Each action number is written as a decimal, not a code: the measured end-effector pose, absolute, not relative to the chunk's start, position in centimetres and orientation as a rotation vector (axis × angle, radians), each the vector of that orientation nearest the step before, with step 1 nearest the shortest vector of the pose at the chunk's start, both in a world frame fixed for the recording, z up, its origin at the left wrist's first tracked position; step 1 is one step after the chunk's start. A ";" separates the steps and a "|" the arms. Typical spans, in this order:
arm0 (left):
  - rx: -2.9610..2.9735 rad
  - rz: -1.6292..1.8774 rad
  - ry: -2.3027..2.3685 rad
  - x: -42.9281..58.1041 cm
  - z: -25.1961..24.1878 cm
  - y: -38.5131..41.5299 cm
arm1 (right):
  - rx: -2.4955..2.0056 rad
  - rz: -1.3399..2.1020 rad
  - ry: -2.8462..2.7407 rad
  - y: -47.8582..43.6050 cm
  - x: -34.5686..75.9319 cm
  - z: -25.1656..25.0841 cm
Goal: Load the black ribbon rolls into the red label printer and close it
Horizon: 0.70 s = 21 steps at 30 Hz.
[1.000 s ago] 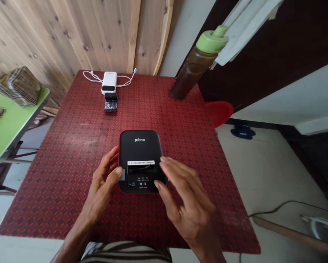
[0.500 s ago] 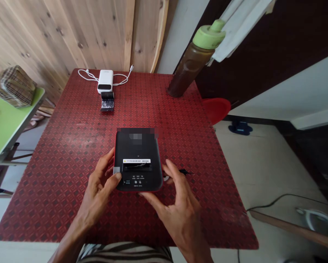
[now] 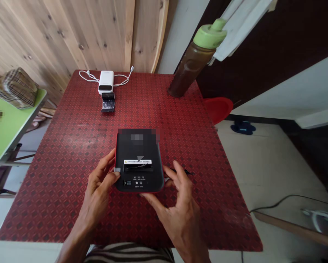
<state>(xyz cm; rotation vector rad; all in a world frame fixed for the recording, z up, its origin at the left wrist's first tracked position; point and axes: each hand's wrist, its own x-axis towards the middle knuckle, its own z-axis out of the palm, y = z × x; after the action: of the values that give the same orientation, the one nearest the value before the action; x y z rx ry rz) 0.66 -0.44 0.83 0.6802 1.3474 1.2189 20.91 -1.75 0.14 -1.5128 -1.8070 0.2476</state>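
A black label printer [image 3: 138,148] with red edges lies before me on the red table. It has a slot, a white warning strip and small buttons near its front. My left hand [image 3: 100,182] grips its left side, thumb on the top beside a grey tab, fingers against the edge. At the front right corner, my right hand [image 3: 180,204] holds it, with the thumb at the front edge and some fingers along the right side. The index finger of that hand is raised off it. A small black pointed item [image 3: 188,172] shows just beyond these fingers; its kind is unclear.
On the patterned red table [image 3: 78,146], a white power bank [image 3: 106,81] with a white cable stands at the back, by a short black strip [image 3: 108,103]. A tall brown bottle [image 3: 192,60] with a green lid stands back right. A plaid bag [image 3: 16,87] sits on a green table [image 3: 5,142].
The view has shifted very slightly. My right index finger has lifted away from the printer's side; my left hand keeps its grip.
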 end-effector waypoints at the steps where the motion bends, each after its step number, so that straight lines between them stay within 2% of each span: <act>1: 0.676 1.223 1.357 0.8 0.9 -0.4 | -1.514 0.248 -1.800 -1.8 20.8 0.1; 14: 0.706 1.290 1.307 1.0 -0.1 -0.2 | -1.479 0.321 -1.724 -1.9 20.9 -0.7; 21: 0.820 1.252 1.302 0.5 -0.2 -0.4 | -1.348 0.305 -1.934 0.3 23.5 3.4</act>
<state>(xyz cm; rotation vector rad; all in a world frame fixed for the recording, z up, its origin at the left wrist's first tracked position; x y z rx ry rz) 0.50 -0.39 -0.24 0.8199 1.3020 1.2518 23.49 0.32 3.35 -1.3484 -1.9341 0.3053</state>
